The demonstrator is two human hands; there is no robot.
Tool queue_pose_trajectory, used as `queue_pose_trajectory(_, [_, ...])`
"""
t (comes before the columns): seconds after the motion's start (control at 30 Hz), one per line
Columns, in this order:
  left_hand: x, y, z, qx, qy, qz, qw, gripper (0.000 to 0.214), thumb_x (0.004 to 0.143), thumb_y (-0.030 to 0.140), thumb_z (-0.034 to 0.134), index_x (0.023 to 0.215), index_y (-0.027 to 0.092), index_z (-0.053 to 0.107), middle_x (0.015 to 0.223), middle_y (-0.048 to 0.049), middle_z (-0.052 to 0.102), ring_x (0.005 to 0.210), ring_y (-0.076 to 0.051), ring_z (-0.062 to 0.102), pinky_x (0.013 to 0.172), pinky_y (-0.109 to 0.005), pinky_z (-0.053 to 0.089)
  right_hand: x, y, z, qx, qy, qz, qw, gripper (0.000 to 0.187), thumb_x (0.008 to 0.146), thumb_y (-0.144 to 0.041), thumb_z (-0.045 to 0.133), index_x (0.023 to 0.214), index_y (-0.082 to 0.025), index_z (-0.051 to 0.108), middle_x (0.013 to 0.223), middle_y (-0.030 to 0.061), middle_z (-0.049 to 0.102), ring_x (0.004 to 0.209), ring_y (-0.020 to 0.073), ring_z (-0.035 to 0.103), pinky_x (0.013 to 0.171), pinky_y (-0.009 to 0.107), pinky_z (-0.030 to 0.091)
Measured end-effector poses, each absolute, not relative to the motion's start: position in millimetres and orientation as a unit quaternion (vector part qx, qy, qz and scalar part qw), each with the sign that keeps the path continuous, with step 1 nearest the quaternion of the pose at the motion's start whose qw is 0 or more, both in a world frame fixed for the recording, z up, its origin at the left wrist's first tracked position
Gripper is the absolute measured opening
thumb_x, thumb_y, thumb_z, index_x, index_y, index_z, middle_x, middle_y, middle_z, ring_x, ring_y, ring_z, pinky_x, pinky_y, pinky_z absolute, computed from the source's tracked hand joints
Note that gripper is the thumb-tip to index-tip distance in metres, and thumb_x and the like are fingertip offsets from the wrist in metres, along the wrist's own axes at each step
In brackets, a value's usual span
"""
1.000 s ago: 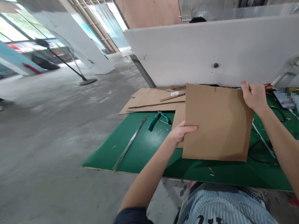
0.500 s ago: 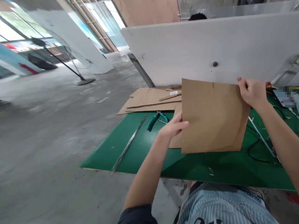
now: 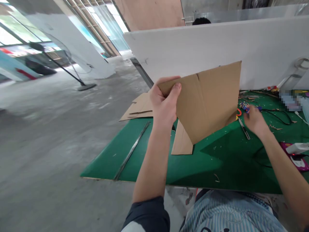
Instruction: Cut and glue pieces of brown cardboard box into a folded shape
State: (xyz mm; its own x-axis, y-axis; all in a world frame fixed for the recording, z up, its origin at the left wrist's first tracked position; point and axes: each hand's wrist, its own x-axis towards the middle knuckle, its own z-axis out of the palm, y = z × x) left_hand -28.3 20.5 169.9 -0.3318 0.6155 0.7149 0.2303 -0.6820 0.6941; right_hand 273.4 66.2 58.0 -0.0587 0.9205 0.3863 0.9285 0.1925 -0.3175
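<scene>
Left hand pinching cardboard sheet at edge, thumb on top, sheet lifted above green work mat; right hand fingers half curled near small coloured scraps, cannot tell if holding anything

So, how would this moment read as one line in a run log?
left hand: holds cardboard sheet | right hand: near black cable | surface: green mat

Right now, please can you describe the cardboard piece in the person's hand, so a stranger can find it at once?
Start at the long green table in front of the white partition. Above it, the left hand holds up a brown cardboard sheet. Unlike the other cardboard pieces, which lie flat, this one is tilted in the air, with a short cut in its top edge.
</scene>
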Motion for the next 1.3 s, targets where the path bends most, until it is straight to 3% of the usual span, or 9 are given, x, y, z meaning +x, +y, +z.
queue_pose_trajectory(0.1, [-21,29,173,0.588,0.359,0.716,0.110,0.014,0.080,0.032,0.070,0.090,0.022,0.071,0.070,0.0015,0.059,0.065,-0.010,0.057,0.058,-0.022,0.046,270,43,20,-0.667,-0.742,0.032,0.068,0.039,0.085,-0.036,0.055,0.113,-0.009,0.054,0.105,0.0210,0.059,0.099,0.0320,0.059,0.080,0.039,0.045])
queue_pose_trajectory(0.23, [-10,41,166,0.601,0.359,0.703,0.125,0.015,0.080,0.033,0.069,0.092,0.023,0.070,0.067,0.0028,0.055,0.063,-0.010,0.057,0.059,-0.024,0.048,263,32,15,-0.681,-0.730,0.051,0.006,0.025,0.088,-0.018,0.044,0.107,-0.006,0.055,0.097,0.0220,0.063,0.088,0.0270,0.064,0.072,0.032,0.046])
queue_pose_trajectory(0.4, [-5,46,157,0.610,0.359,0.690,0.151,0.017,0.080,0.036,0.069,0.092,0.024,0.070,0.062,0.0033,0.052,0.060,-0.010,0.057,0.056,-0.023,0.048,278,30,39,-0.723,-0.688,0.034,0.060,0.028,0.090,-0.021,0.034,0.103,-0.007,0.054,0.091,0.0215,0.065,0.082,0.0273,0.065,0.066,0.034,0.045])
queue_pose_trajectory(0.57, [6,45,153,0.620,0.353,0.681,0.167,0.019,0.082,0.039,0.067,0.092,0.024,0.070,0.058,0.0037,0.048,0.054,-0.009,0.053,0.052,-0.022,0.046,290,11,83,-0.689,-0.611,-0.017,0.391,0.028,0.091,-0.030,0.036,0.109,-0.014,0.048,0.077,0.0119,0.064,0.062,0.0240,0.061,0.054,0.033,0.040])
queue_pose_trajectory(0.63, [11,45,151,0.619,0.353,0.680,0.172,0.018,0.082,0.039,0.066,0.092,0.024,0.070,0.057,0.0038,0.049,0.054,-0.009,0.054,0.053,-0.023,0.047,279,2,104,-0.615,-0.636,0.035,0.465,0.025,0.093,-0.033,0.036,0.111,-0.020,0.046,0.076,0.0067,0.064,0.054,0.0193,0.058,0.050,0.030,0.039])
queue_pose_trajectory(0.73, [17,44,149,0.621,0.359,0.674,0.177,0.020,0.083,0.039,0.064,0.094,0.024,0.069,0.063,0.0021,0.056,0.066,-0.013,0.062,0.064,-0.027,0.052,250,-7,131,-0.549,-0.712,0.036,0.436,0.021,0.093,-0.034,0.039,0.109,-0.023,0.048,0.077,0.0037,0.063,0.054,0.0169,0.057,0.052,0.029,0.040])
queue_pose_trajectory(0.9, [20,43,149,0.635,0.341,0.661,0.210,0.044,0.078,0.039,0.070,0.119,0.027,0.060,0.107,-0.0049,0.069,0.108,-0.022,0.064,0.090,-0.037,0.052,216,-1,155,-0.515,-0.742,-0.067,0.424,0.025,0.094,-0.029,0.036,0.109,-0.024,0.055,0.093,0.0090,0.063,0.075,0.0204,0.060,0.063,0.031,0.042])
queue_pose_trajectory(1.1, [17,47,147,0.645,0.356,0.635,0.231,0.030,0.082,0.036,0.066,0.109,0.024,0.068,0.110,-0.0047,0.070,0.105,-0.021,0.065,0.091,-0.038,0.052,207,4,161,-0.533,-0.745,-0.094,0.390,0.024,0.091,-0.027,0.042,0.110,-0.022,0.057,0.081,0.0051,0.064,0.065,0.0188,0.057,0.058,0.029,0.038])
queue_pose_trajectory(1.3, [19,43,149,0.654,0.362,0.630,0.212,0.026,0.083,0.035,0.064,0.106,0.024,0.069,0.105,-0.0039,0.071,0.099,-0.020,0.065,0.088,-0.037,0.054,198,5,165,-0.513,-0.771,-0.108,0.361,0.046,0.093,-0.024,0.032,0.135,-0.020,0.050,0.075,0.0061,0.062,0.063,0.0191,0.057,0.057,0.029,0.039])
